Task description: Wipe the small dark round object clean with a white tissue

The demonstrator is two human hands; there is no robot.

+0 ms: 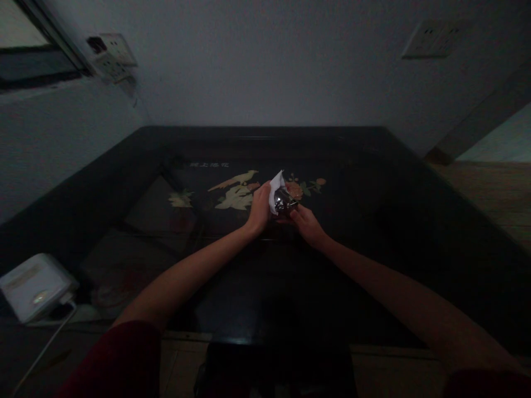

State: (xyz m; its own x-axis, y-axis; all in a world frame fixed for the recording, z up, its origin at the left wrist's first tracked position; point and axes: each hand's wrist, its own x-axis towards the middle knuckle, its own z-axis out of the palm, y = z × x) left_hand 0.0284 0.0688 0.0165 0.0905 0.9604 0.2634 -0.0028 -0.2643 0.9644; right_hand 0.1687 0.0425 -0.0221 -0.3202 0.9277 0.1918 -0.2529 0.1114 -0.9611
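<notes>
The left hand [259,207] has its grip around a thin, white, paper-like sheet [275,190], which lies against the left side of a small, shiny, dark object [286,202]; the right hand's [307,221] grip clasps that object's near right side. Both items are at the middle of the glossy black surface [265,276]. A boxy white plastic device [37,282] sits near left.

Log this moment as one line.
left hand: touching white sheet | right hand: holding shiny dark object, identity unclear | below: bird-decorated black table
</notes>
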